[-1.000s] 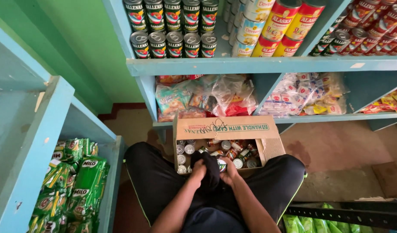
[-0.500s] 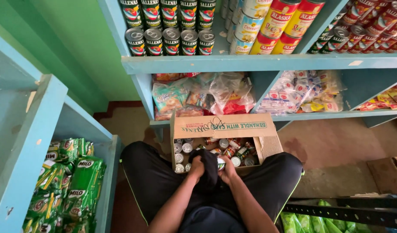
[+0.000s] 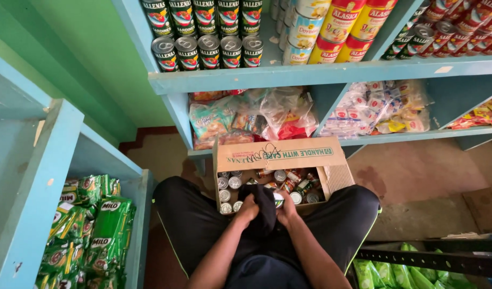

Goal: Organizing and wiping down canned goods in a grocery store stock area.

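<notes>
Fingers of both hands buried in the dark cloth (image 3: pixel 263 210), cardboard box (image 3: pixel 278 155) near edge behind it, top-shelf cans (image 3: pixel 203 21) above the box cropped.

A dark cloth (image 3: pixel 265 211) sits bunched between the two hands, at about 6 o'clock in the view, just below centre. It is black or very dark navy, soft and crumpled, rising in a rounded fold whose top overlaps the near edge of the open cardboard box (image 3: pixel 278 155). The left hand (image 3: pixel 247 210) closes on it at its 9 o'clock side, the right hand (image 3: pixel 287 207) at its 3 o'clock side, fingers curled into the fabric. The box lies at 12 o'clock from the cloth, flaps open, holding small tin cans (image 3: pixel 228 183), some upright, some tipped over.
</notes>
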